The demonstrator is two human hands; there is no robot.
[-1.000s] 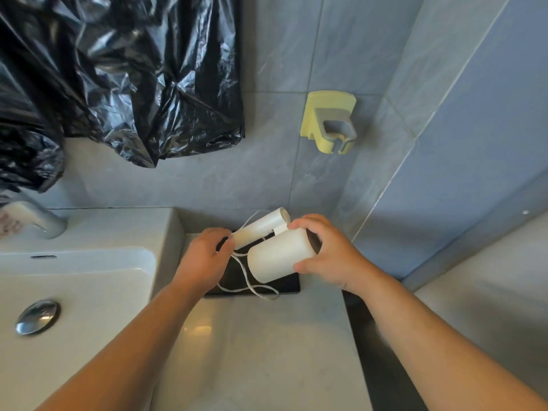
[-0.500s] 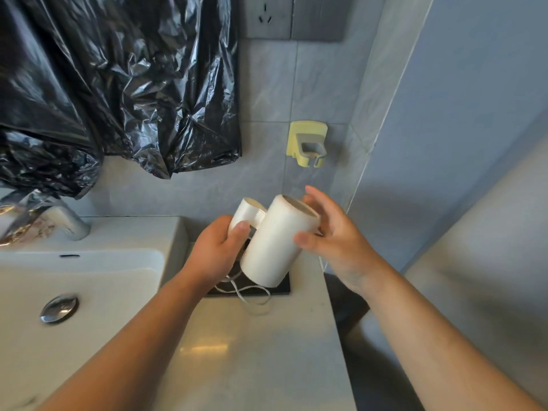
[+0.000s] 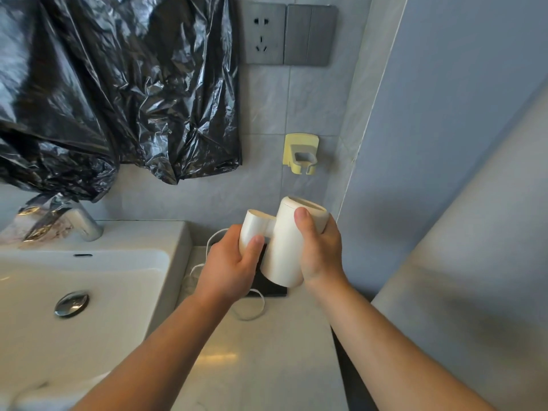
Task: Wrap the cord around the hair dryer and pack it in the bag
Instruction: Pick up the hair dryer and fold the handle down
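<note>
Both hands are clamped on the white hair dryer [image 3: 281, 247], held above the counter [image 3: 267, 366] just right of the sink [image 3: 89, 280]: the left hand [image 3: 228, 268] wraps the folded handle, the right hand [image 3: 318, 247] grips the barrel. Its smooth, rigid shell looks light but likely slippery, so the handle seems the surest hold. The thin, limp cord [image 3: 252, 310] trails loose onto the counter, not yet wrapped. No brand or writing is readable.

No readable text, label or number shows anywhere.
</note>
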